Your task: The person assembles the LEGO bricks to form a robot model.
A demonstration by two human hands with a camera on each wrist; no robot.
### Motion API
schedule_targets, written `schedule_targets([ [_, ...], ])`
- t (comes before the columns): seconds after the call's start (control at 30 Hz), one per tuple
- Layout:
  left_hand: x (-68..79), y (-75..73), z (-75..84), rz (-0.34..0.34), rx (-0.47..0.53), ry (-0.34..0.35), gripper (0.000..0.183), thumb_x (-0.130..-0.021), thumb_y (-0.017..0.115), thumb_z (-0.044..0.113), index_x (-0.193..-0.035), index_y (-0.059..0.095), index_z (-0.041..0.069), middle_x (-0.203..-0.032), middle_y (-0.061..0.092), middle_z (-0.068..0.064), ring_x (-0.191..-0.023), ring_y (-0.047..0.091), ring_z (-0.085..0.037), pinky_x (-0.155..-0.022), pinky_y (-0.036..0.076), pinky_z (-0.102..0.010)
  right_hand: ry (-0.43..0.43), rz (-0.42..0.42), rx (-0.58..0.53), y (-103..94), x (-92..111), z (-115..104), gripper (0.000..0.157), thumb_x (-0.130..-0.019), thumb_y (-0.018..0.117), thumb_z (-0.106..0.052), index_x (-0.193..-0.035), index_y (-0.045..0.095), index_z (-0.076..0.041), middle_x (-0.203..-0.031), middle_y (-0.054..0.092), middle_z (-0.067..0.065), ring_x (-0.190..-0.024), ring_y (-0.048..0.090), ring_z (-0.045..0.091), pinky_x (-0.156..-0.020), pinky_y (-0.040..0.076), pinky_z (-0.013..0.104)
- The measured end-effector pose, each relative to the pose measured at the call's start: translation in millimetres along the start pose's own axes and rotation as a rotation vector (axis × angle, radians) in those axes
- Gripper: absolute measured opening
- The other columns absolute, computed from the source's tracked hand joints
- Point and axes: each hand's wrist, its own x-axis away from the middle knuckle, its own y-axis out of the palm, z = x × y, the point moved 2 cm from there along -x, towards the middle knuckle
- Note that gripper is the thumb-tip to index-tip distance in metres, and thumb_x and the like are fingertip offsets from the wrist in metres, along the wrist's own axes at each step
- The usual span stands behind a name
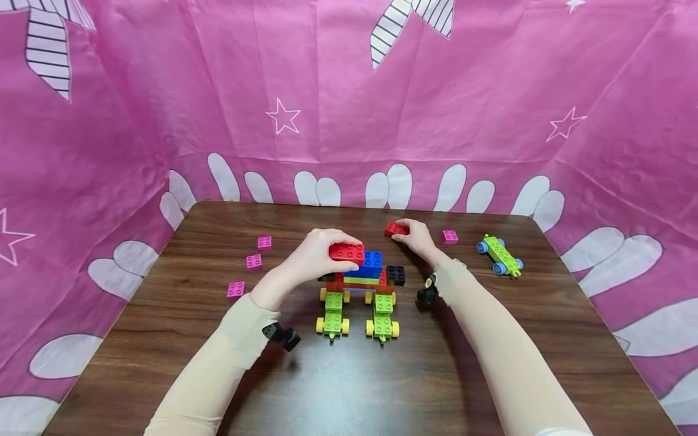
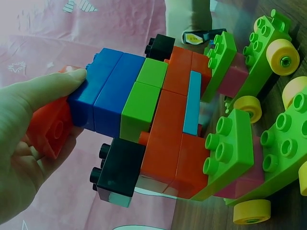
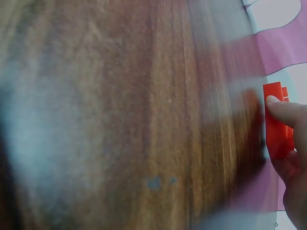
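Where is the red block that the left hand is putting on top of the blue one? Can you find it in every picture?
Head: the red block sits mid-table in the left hand, atop the blue block.
Left wrist: at the left edge, in the fingers, beside the blue block.
Right wrist: not in it; that hand holds another red brick.
Shared landmark, head and left wrist: the blue block.
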Motion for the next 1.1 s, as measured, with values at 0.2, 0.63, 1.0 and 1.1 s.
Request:
schedule_targets([
  [0.2,0.2,0.8,-0.3,0.004,0.024,-0.014,0.04,-0.077,0.082,0.022,-0.112,0.071,0.007,-0.107,0.071,-0.008,-0.09,0.063,-0.019,-0.071,0.053,-0.025,-0.002,0.027,-0.039,-5.7,9,-4,0.047,-0.088,0.07,-0.02,-0.129,0.058,-0.001,-0.13,0.058,0.022,-0.115,0.053,0.036,-0.102,0.041,0.049],
  [0.63,0.4,1.7,-1.2,-0.008,0.045,-0.052,0.041,-0.079,0.081,0.023,-0.115,0.07,0.008,-0.111,0.07,-0.008,-0.094,0.063,-0.021,-0.074,0.055,-0.027,-0.093,0.069,-0.16,-33.3,43,-44,0.044,-0.085,0.074,-0.026,-0.123,0.063,-0.006,-0.118,0.065,0.017,-0.098,0.058,0.029,-0.085,0.049,0.04],
  [1.0,0.6,1.4,0.2,0.012,0.044,-0.055,0.04,-0.079,0.081,0.023,-0.114,0.07,0.007,-0.11,0.07,-0.009,-0.092,0.063,-0.021,-0.071,0.055,-0.028,-0.213,0.048,-0.219,-56.5,91,-96,0.043,-0.082,0.076,-0.025,-0.12,0.065,-0.008,-0.113,0.067,0.014,-0.094,0.058,0.026,-0.08,0.05,0.037],
  [1.1,0.5,2.3,0.2,0.009,0.051,-0.054,0.04,-0.079,0.081,0.022,-0.114,0.07,0.007,-0.109,0.07,-0.01,-0.092,0.063,-0.021,-0.071,0.055,-0.028,-0.243,0.06,-0.24,-59.6,101,-103,0.041,-0.082,0.077,-0.023,-0.118,0.066,-0.007,-0.112,0.068,0.013,-0.091,0.059,0.024,-0.077,0.05,0.034],
])
